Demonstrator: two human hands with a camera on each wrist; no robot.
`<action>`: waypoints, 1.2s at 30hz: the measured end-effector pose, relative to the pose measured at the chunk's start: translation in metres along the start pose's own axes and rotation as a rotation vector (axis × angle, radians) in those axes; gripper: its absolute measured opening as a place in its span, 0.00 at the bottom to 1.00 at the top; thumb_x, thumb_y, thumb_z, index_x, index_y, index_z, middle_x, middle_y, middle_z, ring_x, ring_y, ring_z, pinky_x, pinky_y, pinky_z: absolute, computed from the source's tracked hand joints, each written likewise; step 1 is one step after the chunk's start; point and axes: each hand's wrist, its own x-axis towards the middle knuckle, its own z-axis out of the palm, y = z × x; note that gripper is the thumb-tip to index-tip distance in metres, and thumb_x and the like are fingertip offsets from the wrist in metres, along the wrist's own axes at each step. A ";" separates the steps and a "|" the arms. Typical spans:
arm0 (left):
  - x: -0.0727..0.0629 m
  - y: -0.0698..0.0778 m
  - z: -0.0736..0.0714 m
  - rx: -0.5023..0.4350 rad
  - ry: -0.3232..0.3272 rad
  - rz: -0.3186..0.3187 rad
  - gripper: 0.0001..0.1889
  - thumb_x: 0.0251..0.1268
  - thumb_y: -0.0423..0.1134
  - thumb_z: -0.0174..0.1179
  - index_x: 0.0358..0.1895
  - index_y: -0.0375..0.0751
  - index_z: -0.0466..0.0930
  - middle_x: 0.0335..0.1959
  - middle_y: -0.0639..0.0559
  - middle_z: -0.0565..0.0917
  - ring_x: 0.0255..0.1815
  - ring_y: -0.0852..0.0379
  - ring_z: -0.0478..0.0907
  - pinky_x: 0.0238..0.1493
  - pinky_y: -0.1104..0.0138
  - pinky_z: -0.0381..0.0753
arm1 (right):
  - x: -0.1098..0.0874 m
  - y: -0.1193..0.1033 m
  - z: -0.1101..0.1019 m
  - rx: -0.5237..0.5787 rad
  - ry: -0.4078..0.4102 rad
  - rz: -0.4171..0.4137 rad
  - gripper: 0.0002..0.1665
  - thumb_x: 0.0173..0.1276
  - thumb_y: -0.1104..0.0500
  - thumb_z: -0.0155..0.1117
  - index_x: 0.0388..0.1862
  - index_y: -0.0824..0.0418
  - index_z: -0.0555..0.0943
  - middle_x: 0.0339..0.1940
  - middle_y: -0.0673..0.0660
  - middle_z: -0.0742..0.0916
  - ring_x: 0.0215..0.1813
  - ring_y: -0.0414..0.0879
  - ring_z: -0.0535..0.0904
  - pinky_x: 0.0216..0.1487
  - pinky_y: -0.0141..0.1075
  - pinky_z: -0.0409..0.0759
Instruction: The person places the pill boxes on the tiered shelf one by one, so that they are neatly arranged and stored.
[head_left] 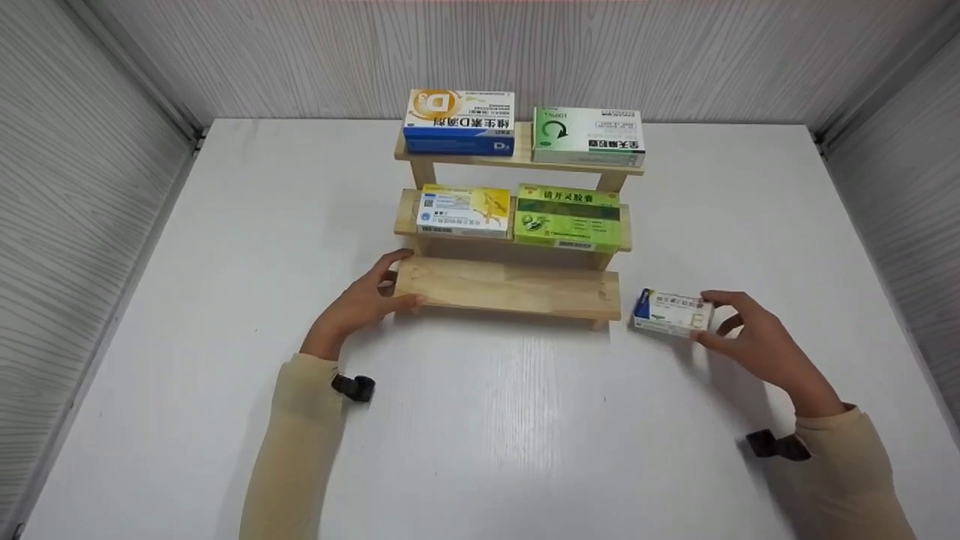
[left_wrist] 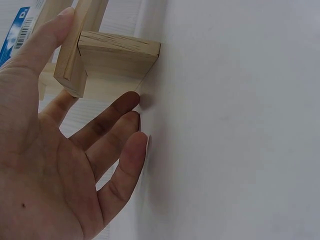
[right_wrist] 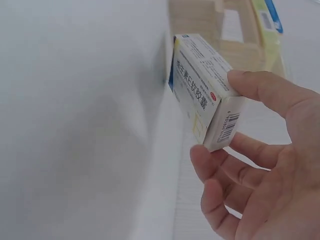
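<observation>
A three-tier wooden rack [head_left: 510, 289] stands on the white table. My left hand [head_left: 367, 300] grips the left end of its lowest tier, thumb at the front edge and a finger at the back. In the left wrist view, the thumb of that hand [left_wrist: 60, 150] lies against the wooden board [left_wrist: 72, 65] and the other fingers extend beneath. To the right of the rack, my right hand [head_left: 757, 345] pinches a small white medicine box [head_left: 673, 313] by its near end. The right wrist view shows that medicine box [right_wrist: 200, 90] between thumb and fingers, its barcode end toward the palm.
On the top tier lie a blue-and-white vitamin D box [head_left: 460, 124] and a green-and-white box [head_left: 589, 136]. The middle tier bears a white-and-yellow box [head_left: 465, 211] and a lime-green box [head_left: 568, 217]. Wood-grain panels [head_left: 360, 52] border the table [head_left: 480, 442] at the back and sides.
</observation>
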 end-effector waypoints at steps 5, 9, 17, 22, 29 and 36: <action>0.001 0.000 0.000 -0.004 0.001 0.003 0.46 0.52 0.62 0.67 0.73 0.71 0.50 0.70 0.41 0.65 0.69 0.44 0.67 0.60 0.47 0.68 | -0.007 0.000 -0.011 0.009 0.026 -0.021 0.36 0.65 0.53 0.67 0.69 0.60 0.66 0.62 0.65 0.74 0.37 0.32 0.73 0.30 0.31 0.73; 0.001 0.000 0.000 -0.002 0.003 0.002 0.46 0.52 0.63 0.67 0.73 0.71 0.50 0.69 0.41 0.65 0.68 0.44 0.68 0.58 0.48 0.70 | -0.011 -0.004 -0.015 0.004 0.025 -0.016 0.36 0.65 0.52 0.68 0.69 0.57 0.67 0.63 0.62 0.75 0.35 0.37 0.74 0.29 0.32 0.72; 0.002 0.000 -0.001 -0.001 0.005 -0.004 0.47 0.51 0.63 0.68 0.73 0.71 0.50 0.69 0.41 0.65 0.67 0.44 0.69 0.56 0.49 0.71 | -0.017 -0.018 -0.018 0.032 0.023 -0.053 0.36 0.63 0.53 0.70 0.69 0.55 0.69 0.53 0.64 0.80 0.29 0.38 0.75 0.25 0.31 0.70; 0.001 0.001 -0.002 0.017 0.008 -0.010 0.48 0.51 0.64 0.67 0.74 0.71 0.49 0.69 0.40 0.65 0.66 0.44 0.69 0.56 0.50 0.71 | -0.012 -0.032 -0.011 0.065 0.004 -0.115 0.37 0.61 0.56 0.71 0.68 0.56 0.70 0.51 0.62 0.79 0.23 0.38 0.70 0.23 0.31 0.67; 0.001 0.001 -0.001 0.000 -0.005 -0.014 0.47 0.53 0.62 0.67 0.74 0.70 0.49 0.70 0.40 0.64 0.68 0.43 0.67 0.59 0.48 0.69 | 0.003 -0.057 0.002 0.106 -0.023 -0.200 0.37 0.59 0.58 0.73 0.68 0.54 0.71 0.53 0.57 0.79 0.19 0.36 0.61 0.21 0.30 0.63; 0.000 0.001 -0.001 -0.005 -0.004 -0.011 0.46 0.54 0.61 0.66 0.74 0.70 0.49 0.71 0.39 0.63 0.70 0.43 0.66 0.64 0.45 0.65 | 0.021 -0.080 0.016 0.160 -0.072 -0.226 0.36 0.59 0.57 0.73 0.67 0.54 0.72 0.60 0.55 0.79 0.19 0.36 0.60 0.22 0.29 0.64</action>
